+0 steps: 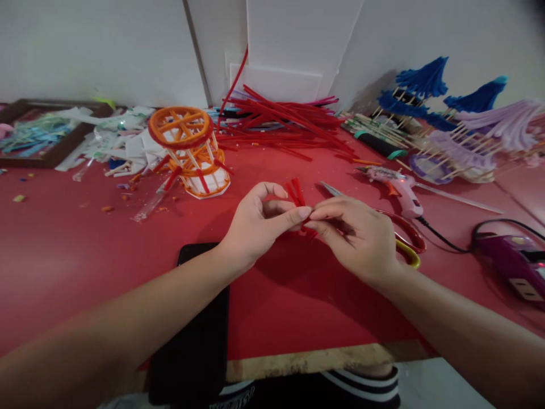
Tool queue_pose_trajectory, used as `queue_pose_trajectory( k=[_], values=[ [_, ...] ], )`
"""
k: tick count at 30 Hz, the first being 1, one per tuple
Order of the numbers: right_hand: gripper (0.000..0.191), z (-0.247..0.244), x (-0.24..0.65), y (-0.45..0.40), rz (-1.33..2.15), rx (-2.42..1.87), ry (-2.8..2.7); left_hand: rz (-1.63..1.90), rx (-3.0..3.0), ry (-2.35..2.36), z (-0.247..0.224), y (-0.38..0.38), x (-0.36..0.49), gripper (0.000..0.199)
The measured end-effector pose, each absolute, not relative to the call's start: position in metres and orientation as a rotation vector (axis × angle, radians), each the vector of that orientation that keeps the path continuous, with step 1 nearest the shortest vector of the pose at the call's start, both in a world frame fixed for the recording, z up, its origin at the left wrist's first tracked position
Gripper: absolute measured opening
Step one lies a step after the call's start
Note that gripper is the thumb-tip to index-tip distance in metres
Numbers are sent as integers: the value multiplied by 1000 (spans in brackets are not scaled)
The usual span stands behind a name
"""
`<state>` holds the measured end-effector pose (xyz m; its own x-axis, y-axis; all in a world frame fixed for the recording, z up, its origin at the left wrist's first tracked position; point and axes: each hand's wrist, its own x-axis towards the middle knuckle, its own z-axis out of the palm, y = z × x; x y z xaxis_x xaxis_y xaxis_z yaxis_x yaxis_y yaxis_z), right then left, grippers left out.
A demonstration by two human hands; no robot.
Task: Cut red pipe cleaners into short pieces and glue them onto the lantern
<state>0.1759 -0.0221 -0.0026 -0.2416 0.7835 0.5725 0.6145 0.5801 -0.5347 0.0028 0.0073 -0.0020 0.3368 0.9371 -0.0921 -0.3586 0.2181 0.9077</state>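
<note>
Over the middle of the red table, my left hand pinches a small bunch of short red pipe cleaners between thumb and fingers. Their upper ends fan out above the fingertips. My right hand meets it from the other side, thumb and forefinger closed on the same bunch at its lower part. The fingers hide where the pieces come together. Under and behind my right hand lies a pair of scissors, its blade tip and its red and yellow handles showing.
A black phone lies under my left forearm. Behind stand an orange pipe-cleaner frame and a pile of red pipe cleaners. To the right are a pink glue gun, a purple power strip and blue-roofed models.
</note>
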Motion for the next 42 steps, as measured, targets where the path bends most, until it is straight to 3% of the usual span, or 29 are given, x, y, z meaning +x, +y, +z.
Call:
queue_pose_trajectory(
  k=[6,11,26,32,38,42],
  values=[
    [6,-7,171,-24,282,-1150,-1913,1029,968,797,-1,5,2,42],
    [13,-2,177,-21,76,-1076,-2081,1022,778,802,1,8,4,45],
    [15,3,183,-19,72,-996,-2140,816,580,795,1,11,3,13],
    [12,3,181,-21,4,-997,-2140,822,560,814,2,11,4,12],
    [9,1,177,-22,288,-1133,-1985,953,569,810,0,10,6,28],
    [14,1,174,-21,759,-1184,-1754,1065,626,816,1,8,7,38]
  ],
)
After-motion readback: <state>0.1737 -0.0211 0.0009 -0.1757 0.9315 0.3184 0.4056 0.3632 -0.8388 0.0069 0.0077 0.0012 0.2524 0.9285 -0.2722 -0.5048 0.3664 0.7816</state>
